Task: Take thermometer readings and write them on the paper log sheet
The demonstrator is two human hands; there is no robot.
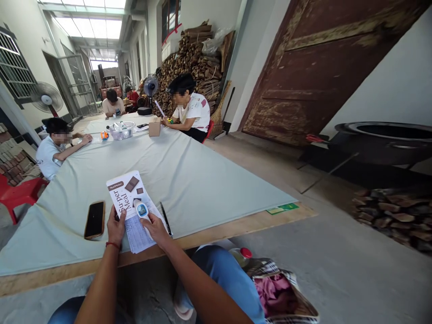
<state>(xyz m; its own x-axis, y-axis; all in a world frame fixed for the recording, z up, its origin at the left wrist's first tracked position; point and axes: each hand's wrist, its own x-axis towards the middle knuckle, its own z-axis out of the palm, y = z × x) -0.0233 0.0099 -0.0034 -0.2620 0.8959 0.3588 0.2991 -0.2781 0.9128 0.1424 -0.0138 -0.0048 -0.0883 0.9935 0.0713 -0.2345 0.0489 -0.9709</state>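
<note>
My left hand [116, 226] is closed on the left edge of a white printed package [118, 194]. It reads "Su-per Meal" and shows brown chocolate-like squares; whether it is a box or a flat pouch I cannot tell. In my closed right hand [157, 229] is a small white handheld device with a blue-rimmed screen [141, 209], held over the package. Sheets of paper with handwriting [138, 238] lie beneath, between my hands. A black pen [165, 218] rests to the right, and a dark phone in a brown case [95, 219] to the left.
A pale cloth [209, 180] covers the long table. Farther along stand a clear bowl of items [122, 130], a tape measure [104, 135] and a cardboard box [155, 127]. Several people sit around it. A bag with pink cloth [275, 294] is on the floor by my knee.
</note>
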